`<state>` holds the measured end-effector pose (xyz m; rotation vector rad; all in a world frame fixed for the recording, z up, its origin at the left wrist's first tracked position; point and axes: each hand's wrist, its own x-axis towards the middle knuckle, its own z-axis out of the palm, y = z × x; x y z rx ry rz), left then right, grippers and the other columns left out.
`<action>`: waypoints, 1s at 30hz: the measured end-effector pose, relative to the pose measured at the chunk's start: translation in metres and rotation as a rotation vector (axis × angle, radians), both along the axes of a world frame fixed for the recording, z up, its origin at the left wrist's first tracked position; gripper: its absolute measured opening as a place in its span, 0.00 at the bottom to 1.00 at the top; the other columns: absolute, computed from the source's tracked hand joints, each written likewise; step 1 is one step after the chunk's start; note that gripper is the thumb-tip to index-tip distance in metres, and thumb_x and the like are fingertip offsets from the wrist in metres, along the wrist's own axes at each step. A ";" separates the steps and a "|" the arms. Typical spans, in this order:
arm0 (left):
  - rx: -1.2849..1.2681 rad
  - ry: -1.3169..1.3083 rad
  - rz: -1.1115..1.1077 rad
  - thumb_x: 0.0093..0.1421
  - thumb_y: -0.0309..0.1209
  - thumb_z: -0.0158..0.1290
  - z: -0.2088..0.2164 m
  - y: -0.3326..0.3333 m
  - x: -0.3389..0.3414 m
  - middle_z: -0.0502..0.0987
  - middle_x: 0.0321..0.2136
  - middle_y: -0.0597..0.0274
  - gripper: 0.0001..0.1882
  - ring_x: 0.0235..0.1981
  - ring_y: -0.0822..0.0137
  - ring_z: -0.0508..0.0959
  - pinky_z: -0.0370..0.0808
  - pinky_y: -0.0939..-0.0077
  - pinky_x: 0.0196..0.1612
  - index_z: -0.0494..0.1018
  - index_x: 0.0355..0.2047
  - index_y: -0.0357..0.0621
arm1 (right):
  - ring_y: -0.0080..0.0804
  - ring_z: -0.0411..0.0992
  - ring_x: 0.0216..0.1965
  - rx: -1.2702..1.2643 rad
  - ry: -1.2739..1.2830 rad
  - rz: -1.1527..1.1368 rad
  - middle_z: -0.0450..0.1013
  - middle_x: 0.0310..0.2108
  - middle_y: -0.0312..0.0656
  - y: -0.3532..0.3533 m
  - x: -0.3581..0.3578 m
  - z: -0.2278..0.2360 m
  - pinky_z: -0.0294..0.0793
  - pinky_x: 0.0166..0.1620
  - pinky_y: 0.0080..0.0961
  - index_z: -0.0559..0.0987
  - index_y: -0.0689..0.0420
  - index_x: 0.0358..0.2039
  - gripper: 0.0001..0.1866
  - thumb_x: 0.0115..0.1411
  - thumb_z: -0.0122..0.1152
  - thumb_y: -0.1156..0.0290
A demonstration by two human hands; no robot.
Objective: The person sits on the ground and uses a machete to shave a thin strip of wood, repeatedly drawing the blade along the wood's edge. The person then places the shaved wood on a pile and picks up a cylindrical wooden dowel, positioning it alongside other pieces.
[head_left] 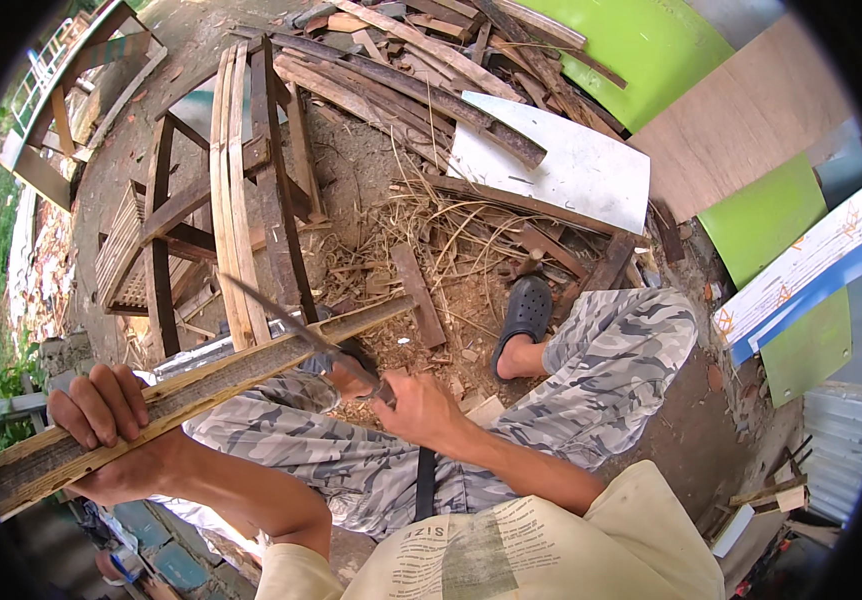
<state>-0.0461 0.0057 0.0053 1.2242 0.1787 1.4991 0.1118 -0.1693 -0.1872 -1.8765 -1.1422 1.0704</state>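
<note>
Holding long, pale-edged grey wooden strip (pixel 231 384) in left grip (pixel 106 412); clenching slim, dark metal blade (pixel 286 319) in right grip (pixel 417 408), crossed over strip beyond left grip. Likely partway: pale along edges, apparently unworked down grey middle.

Nearer the body than the bare right hand (pixel 423 410) is a cream, short-sleeved fabric T-shirt (pixel 611 545) with dark lettering and a grey-green square print (pixel 479 560). Just below that hand hangs a flat black strap (pixel 425 485) over loose grey-and-white camouflage trousers (pixel 611 370); beyond it, a dark grey, perforated, rounded clog (pixel 525 312).
</note>
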 end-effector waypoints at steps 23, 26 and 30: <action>0.017 0.008 0.019 0.65 0.52 0.45 0.002 0.001 0.017 0.58 0.13 0.74 0.22 0.11 0.80 0.57 0.56 0.86 0.15 0.58 0.21 0.54 | 0.56 0.78 0.28 0.079 0.002 0.030 0.76 0.23 0.56 0.002 -0.007 0.040 0.76 0.36 0.47 0.76 0.63 0.28 0.13 0.55 0.61 0.63; -0.018 -0.007 -0.032 0.61 0.49 0.51 0.005 -0.002 0.014 0.57 0.14 0.73 0.21 0.13 0.79 0.55 0.54 0.84 0.16 0.58 0.20 0.52 | 0.60 0.77 0.29 -0.042 0.011 -0.056 0.75 0.23 0.60 -0.005 0.006 -0.038 0.76 0.36 0.50 0.78 0.65 0.31 0.15 0.57 0.61 0.62; -0.010 -0.031 -0.057 0.60 0.48 0.51 0.001 0.000 0.011 0.57 0.13 0.72 0.21 0.13 0.79 0.55 0.54 0.85 0.16 0.57 0.20 0.52 | 0.61 0.77 0.28 -0.077 0.020 -0.025 0.75 0.21 0.60 0.002 0.017 -0.026 0.76 0.34 0.51 0.79 0.65 0.30 0.17 0.57 0.61 0.60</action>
